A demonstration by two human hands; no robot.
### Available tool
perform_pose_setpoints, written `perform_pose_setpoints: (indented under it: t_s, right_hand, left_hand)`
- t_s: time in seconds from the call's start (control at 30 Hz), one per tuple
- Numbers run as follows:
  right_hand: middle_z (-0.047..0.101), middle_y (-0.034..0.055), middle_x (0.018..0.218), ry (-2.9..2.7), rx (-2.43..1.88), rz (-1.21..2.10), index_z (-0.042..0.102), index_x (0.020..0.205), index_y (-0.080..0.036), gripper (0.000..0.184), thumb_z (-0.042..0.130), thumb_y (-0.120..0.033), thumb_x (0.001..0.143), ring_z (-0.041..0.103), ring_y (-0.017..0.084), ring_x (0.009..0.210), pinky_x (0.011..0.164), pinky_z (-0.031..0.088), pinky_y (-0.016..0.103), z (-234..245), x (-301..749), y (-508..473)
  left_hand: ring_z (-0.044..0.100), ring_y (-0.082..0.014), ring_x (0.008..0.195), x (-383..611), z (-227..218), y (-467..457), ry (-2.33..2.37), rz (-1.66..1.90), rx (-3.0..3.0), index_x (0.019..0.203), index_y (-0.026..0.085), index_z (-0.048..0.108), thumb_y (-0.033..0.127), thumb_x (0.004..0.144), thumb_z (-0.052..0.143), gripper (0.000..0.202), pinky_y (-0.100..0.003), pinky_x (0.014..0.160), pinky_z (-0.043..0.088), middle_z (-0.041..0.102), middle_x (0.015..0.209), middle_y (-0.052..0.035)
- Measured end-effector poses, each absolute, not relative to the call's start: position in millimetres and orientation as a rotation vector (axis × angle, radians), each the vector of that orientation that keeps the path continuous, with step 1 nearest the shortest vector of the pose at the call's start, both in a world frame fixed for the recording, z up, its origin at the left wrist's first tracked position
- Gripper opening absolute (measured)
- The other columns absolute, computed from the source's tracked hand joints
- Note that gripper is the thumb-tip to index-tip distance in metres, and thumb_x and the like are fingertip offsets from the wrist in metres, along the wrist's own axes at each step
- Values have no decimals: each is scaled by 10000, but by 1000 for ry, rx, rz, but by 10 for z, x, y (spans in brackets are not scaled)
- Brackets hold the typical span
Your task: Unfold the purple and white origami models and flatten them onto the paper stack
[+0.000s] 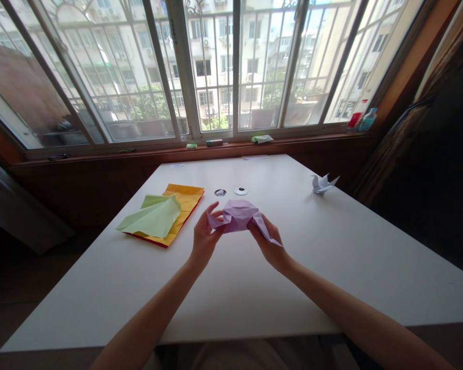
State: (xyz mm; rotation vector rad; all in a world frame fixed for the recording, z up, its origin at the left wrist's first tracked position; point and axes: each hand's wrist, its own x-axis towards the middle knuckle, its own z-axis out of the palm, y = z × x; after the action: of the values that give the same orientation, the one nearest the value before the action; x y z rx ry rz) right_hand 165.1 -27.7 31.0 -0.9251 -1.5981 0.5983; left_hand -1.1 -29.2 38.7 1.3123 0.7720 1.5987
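Observation:
Between my two hands is a folded purple paper figure (241, 211), with a flat-topped middle and a pointed flap at each side. My left hand (207, 234) grips its left side, thumb in front and some fingers raised behind the left point. On the other side my right hand (269, 241) pinches the right edge, and the long right point lies across the back of that hand. Both hands are over the middle of the white table (231, 288). The fingers behind the paper are mostly hidden.
Left of my hands, a light green folded paper (154, 216) lies on yellow paper (187, 198) with red beneath. A white origami crane (323, 184) stands near the right edge. Two round holes, one with a white ring (240, 191), lie beyond my hands. Small items line the windowsill (154, 152).

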Motion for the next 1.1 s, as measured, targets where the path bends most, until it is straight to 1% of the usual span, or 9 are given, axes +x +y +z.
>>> perform_pose_setpoints:
  t_s: [0.17, 0.27, 0.37, 0.43, 0.5, 0.6, 0.83, 0.93, 1.1]
  right_hand:
    - [550, 13, 779, -1693, -876, 631, 523, 910, -187, 175, 504, -331, 812, 511, 147, 699, 639, 419, 272, 314, 1689, -285]
    - [564, 65, 1002, -1791, -773, 621, 480, 1076, -203, 395, 607, -355, 735, 537, 214, 925, 796, 436, 333, 328, 1713, -267]
    - [502, 104, 1176, -1884, -749, 513, 401, 1199, -209, 618, 681, -330, 662, 468, 249, 1097, 923, 386, 381, 333, 1729, -207]
    - [502, 102, 1176, -1876, -787, 426, 396, 1197, -209, 556, 639, -263, 700, 464, 234, 1106, 948, 370, 392, 325, 1743, -155]
    - [534, 85, 1110, -1783, -851, 326, 445, 1123, -212, 372, 525, -173, 761, 488, 211, 1067, 936, 379, 399, 319, 1762, -114]
    - [559, 68, 1010, -1637, -905, 179, 506, 997, -219, 255, 395, -102, 801, 514, 195, 1003, 890, 405, 399, 342, 1796, -116]
    - [598, 58, 897, -1846, -743, -49, 571, 1001, -249, 240, 575, -220, 763, 543, 208, 871, 761, 449, 387, 382, 1795, -234]
    - [601, 48, 837, -1937, -715, -68, 589, 1004, -251, 255, 608, -256, 749, 538, 192, 811, 719, 449, 364, 329, 1774, -216]
    - [612, 44, 821, -1983, -687, -63, 593, 960, -227, 206, 603, -211, 755, 532, 176, 780, 707, 435, 351, 297, 1750, -195]
  left_hand:
    - [600, -186, 866, -11, 381, -272, 824, 1645, 1315, 1238, 241, 425, 259, 677, 684, 618, -263, 690, 509, 617, 1025, -72]
    - [592, -209, 937, -48, 386, -239, 861, 1690, 1362, 1239, 236, 425, 260, 692, 668, 600, -278, 720, 510, 607, 1067, -79]
    - [585, -208, 954, -135, 412, -214, 1006, 1820, 1541, 1234, 216, 434, 243, 716, 634, 556, -292, 748, 498, 608, 1071, -81]
    - [600, -184, 888, -205, 438, -215, 1129, 1936, 1784, 1239, 218, 429, 199, 726, 610, 544, -296, 756, 483, 630, 1030, -66]
    - [600, -165, 814, -262, 457, -229, 1197, 2029, 2120, 1235, 237, 435, 130, 725, 583, 542, -292, 746, 461, 658, 963, -39]
    - [586, -163, 779, -285, 455, -251, 1201, 1984, 2549, 1257, 249, 415, 34, 717, 511, 589, -291, 724, 421, 678, 899, -24]
    - [585, -156, 842, -172, 388, -257, 1154, 1461, 2925, 1360, 224, 225, -36, 714, 410, 721, -279, 729, 361, 680, 916, -9]
    - [587, -146, 836, -142, 373, -275, 1125, 1390, 2973, 1362, 217, 212, -30, 748, 392, 686, -277, 723, 348, 682, 898, -9]
    - [574, -155, 857, -120, 339, -319, 1105, 1326, 2993, 1357, 210, 224, -33, 749, 385, 674, -286, 728, 341, 682, 862, -10]
